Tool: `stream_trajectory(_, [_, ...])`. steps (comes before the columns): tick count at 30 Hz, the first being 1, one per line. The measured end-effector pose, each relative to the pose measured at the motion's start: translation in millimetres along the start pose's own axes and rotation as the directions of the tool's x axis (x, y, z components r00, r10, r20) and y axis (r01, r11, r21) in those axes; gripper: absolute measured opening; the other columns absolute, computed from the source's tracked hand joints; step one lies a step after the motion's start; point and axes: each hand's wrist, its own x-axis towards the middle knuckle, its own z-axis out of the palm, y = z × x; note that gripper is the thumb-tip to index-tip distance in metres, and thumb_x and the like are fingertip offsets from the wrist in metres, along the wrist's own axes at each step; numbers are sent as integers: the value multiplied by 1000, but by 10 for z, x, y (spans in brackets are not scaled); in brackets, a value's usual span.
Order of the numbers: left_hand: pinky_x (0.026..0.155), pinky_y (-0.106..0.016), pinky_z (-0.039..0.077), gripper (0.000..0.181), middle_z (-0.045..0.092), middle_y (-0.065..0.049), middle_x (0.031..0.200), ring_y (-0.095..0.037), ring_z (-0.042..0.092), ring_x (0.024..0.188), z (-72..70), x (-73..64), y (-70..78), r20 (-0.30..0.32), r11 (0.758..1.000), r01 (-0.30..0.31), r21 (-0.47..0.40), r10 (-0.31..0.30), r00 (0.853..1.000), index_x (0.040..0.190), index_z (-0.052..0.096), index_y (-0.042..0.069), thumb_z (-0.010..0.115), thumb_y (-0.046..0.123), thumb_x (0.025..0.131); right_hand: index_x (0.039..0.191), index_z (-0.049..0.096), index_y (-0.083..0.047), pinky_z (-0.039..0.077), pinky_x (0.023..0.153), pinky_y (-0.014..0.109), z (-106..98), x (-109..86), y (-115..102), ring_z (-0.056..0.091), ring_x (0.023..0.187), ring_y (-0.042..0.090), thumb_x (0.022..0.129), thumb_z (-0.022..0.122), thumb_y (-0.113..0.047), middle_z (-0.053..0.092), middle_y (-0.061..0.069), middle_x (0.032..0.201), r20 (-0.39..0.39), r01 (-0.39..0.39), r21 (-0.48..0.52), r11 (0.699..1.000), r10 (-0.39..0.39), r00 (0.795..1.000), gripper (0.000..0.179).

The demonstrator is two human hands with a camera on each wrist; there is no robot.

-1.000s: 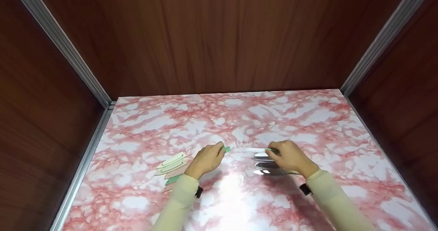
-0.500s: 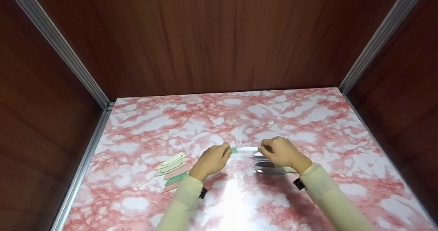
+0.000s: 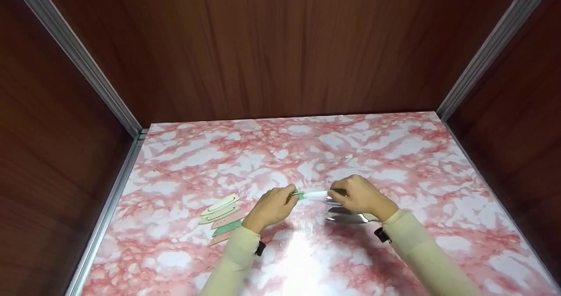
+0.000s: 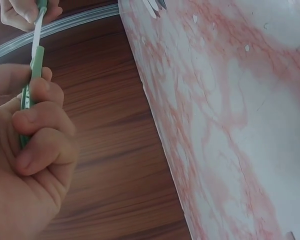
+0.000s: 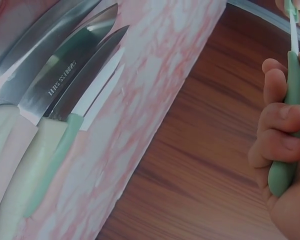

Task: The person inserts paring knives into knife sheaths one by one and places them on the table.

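Observation:
My left hand (image 3: 271, 206) grips a narrow green blade sheath (image 4: 38, 61), its fingers curled round it in the left wrist view. In my right hand (image 3: 360, 195) is a knife by its green handle (image 5: 293, 85). The knife's white blade (image 3: 315, 194) points left, its tip end at the mouth of the sheath; most of the blade shows between the hands. How far the tip sits inside is hard to tell. Both hands are held over the middle of the table.
Several flat sheaths (image 3: 224, 219) in cream, pink and green lie fanned left of the left hand. Several knives (image 5: 70, 70) lie side by side below the right hand, blades pointing left in the head view. Wooden walls (image 3: 280, 50) enclose the marbled table (image 3: 280, 142).
The hands have come together. The right hand brought the knife left, the left hand moved slightly right, and the gap between blade tip and sheath has closed.

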Motion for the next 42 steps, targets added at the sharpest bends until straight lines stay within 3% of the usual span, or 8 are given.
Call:
stream_trajectory(10, [47,-22,29,22,40,9,62,-5,32,50,6,-11,-16,-9,999,-23,-43,23,1000,88,56,15,44,28,101,77,71,-16,42,52,22,2,4,-7,42,51,-1,91,62,-20,57,-14,64,55,10,78,997,-14,998,17])
stream_trajectory(13, [47,-22,28,24,39,9,61,-6,31,49,23,-11,-21,-25,998,-27,-52,25,999,89,59,13,44,27,101,75,70,-18,38,48,21,13,0,-10,38,48,-2,91,63,-18,54,-16,60,66,-6,105,994,-1,998,17])
stream_trajectory(21, [50,-24,30,22,40,10,60,-5,34,51,40,-24,-3,-60,1000,-29,-11,28,998,84,57,18,44,26,99,74,69,-19,31,43,18,48,-3,-23,33,46,-3,91,63,-18,48,-16,56,89,-28,152,988,15,996,18])
stream_trajectory(29, [50,-24,31,23,41,10,61,-5,36,51,43,-28,7,-74,999,-40,9,40,996,83,59,18,45,26,100,64,59,-22,26,42,15,45,34,-52,28,45,-6,90,62,-12,40,-18,53,65,30,171,985,-42,997,28])
stream_trajectory(37, [51,-23,32,24,42,10,61,-5,36,51,53,-54,34,-63,999,-36,5,37,997,85,59,15,44,26,100,65,59,-23,26,42,14,33,29,-96,29,44,-6,90,62,-12,39,-18,53,82,16,174,985,-31,996,27])
stream_trajectory(42, [49,-22,31,23,41,10,61,-4,35,50,60,-68,64,-60,999,-32,-22,31,998,82,57,16,44,25,100,59,52,-22,23,41,14,35,32,-117,25,43,-6,89,62,-6,33,-17,51,71,38,193,980,-52,996,36])
